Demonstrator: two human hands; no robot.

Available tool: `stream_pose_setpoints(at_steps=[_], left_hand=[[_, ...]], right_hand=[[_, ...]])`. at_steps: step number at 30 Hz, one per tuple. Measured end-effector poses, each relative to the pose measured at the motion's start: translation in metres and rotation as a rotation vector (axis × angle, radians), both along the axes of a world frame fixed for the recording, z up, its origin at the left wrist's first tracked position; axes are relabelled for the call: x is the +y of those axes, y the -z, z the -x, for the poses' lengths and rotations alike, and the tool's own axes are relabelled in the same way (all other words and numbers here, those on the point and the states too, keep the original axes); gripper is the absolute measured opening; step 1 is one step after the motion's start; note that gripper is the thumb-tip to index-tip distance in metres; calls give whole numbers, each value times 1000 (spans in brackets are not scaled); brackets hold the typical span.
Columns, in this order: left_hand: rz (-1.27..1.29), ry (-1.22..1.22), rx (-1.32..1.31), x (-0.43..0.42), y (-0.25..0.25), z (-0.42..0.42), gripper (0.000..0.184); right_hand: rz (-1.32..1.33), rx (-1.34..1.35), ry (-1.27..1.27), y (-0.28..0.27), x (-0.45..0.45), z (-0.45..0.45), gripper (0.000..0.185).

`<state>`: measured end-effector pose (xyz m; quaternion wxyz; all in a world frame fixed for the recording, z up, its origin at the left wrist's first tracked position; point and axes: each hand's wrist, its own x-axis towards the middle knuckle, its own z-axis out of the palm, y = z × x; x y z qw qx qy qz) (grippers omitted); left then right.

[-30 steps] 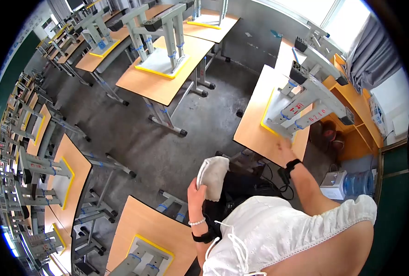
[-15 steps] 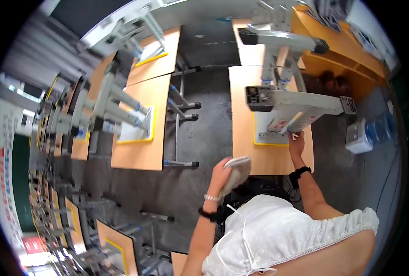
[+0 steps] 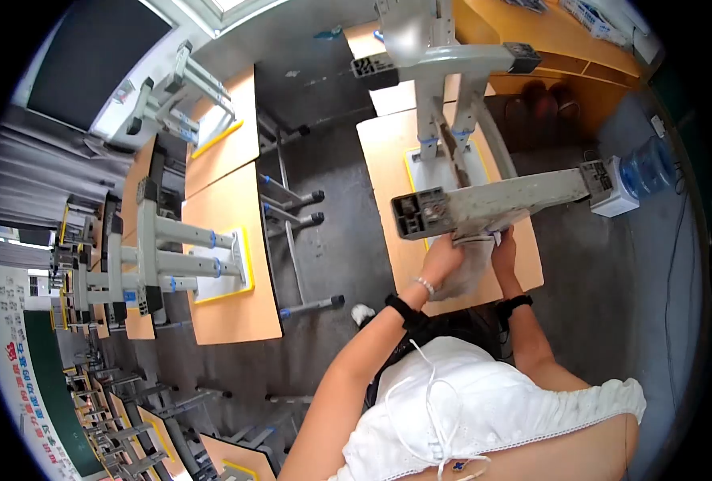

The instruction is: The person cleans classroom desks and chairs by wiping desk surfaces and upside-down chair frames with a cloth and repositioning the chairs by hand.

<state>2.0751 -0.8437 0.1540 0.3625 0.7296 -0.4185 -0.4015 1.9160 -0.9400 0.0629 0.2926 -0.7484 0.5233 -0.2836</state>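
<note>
My left hand (image 3: 442,266) is closed on a greyish-white cloth (image 3: 472,268), which hangs below its fingers at the near side of an upturned stool. The stool's grey metal foot bar (image 3: 524,199), with black end caps, stands above both hands and hides part of the fingers. Just right of the cloth, my right hand (image 3: 504,255) has its fingers bent around something small and whitish, too covered to name. The stool rests seat down, yellow-edged, on a light wooden desk (image 3: 388,176).
A second desk row (image 3: 235,321) with upturned stools (image 3: 187,248) runs along the left, across a dark floor aisle (image 3: 324,256). A water dispenser (image 3: 615,192) with a blue bottle stands right, near a wooden cabinet (image 3: 564,52). A cable (image 3: 675,321) runs along the right-hand wall.
My left hand has carried the cloth forward and right, from in front of the desk to the stool beside my right hand. The view has shifted, and the stool's near bar looks closer.
</note>
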Motion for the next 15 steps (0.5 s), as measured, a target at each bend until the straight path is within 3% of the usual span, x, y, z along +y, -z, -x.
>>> stream_pose_setpoints(at_steps=[3,6,9,10,12,14,15], left_hand=[[-41,69,-5,0,18,-3,50],[-14,165,11,5,33,-17,41],[-81,340,11,29,4,-50,35],[-41,384,78,44,8,-67,34],[50,461,214,71,23,-102,33],[-63,475,60,99,26,-140,33],[-77,419,90,113,28,-155,32]], right_hand=[[-55,59,20,10,-9,2,34],[11,-85,-6,36,-19,5,42],[-218,143,-7,1,-17,9,49],[-258,350,-6,-18,-10,7,43],[-103,561,15,-42,14,-7,33],[-138,585,62,-56,49,-31,28],[-142,711,-25,-29,61,-35,27]])
